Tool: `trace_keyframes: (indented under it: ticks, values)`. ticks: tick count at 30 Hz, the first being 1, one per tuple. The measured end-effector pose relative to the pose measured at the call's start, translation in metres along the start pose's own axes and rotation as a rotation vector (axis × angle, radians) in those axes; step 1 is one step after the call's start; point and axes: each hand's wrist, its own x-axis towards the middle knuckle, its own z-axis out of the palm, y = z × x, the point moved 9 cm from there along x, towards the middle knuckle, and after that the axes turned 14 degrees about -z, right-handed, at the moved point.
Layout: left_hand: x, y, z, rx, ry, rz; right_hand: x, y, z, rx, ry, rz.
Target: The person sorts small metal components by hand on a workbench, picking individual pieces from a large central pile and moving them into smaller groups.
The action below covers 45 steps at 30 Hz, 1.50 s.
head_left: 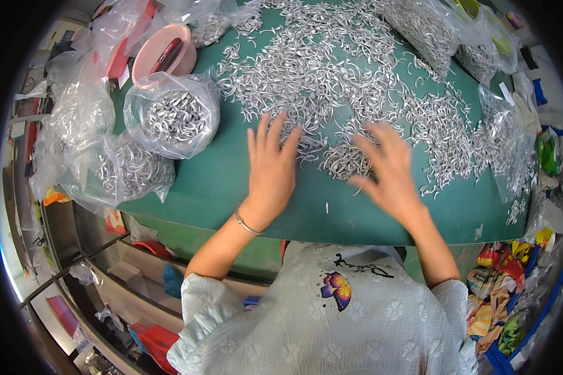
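Note:
A wide spread of small curved silver metal pieces (306,69) covers much of the green tabletop (225,206). My left hand (272,162), with a bangle (247,223) at its wrist, lies at the near edge of the spread, fingers apart and pointing away from me. My right hand (388,169) is slightly blurred, its fingers spread beside a small heap of the pieces (346,160). Its fingertips are over or touching that heap; I cannot tell which. Nothing shows in either hand.
At the left stand open clear plastic bags (172,119) of similar pieces and a pink tub (162,53) with a red object in it. More filled bags (419,34) lie at the far right. The table's near edge (331,240) runs close to my body.

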Motion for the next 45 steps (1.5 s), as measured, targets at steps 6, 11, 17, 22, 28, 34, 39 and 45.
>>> trace_keyframes:
  ticks: [6,11,17,22,28,34,39,45]
  values:
    - [-0.027,0.041,0.021,-0.048,-0.215,0.239,-0.034,0.026,0.007,-0.138,-0.072,-0.02]
    - [-0.016,0.017,0.001,0.033,-0.03,0.138,-0.069,0.067,-0.035,-0.415,0.016,0.062]
    - [-0.034,0.062,0.017,-0.156,-0.155,0.179,-0.032,0.02,-0.028,-0.001,0.18,0.09]
    - [-0.013,0.021,0.008,0.008,0.019,0.074,-0.028,0.016,-0.006,-0.05,0.103,0.023]
    - [-0.013,0.024,-0.008,-0.105,0.049,-0.019,-0.068,0.047,-0.036,-0.147,0.176,0.212]
    - [-0.033,0.069,0.017,-0.232,-0.142,0.047,-0.07,0.047,-0.054,-0.222,0.182,0.267]
    - [-0.034,0.064,0.017,-0.219,-0.086,-0.024,-0.079,0.033,-0.069,-0.118,0.258,0.274]
    - [-0.059,0.093,0.024,-0.42,-0.235,0.048,-0.08,-0.005,-0.008,0.17,-0.019,0.165]
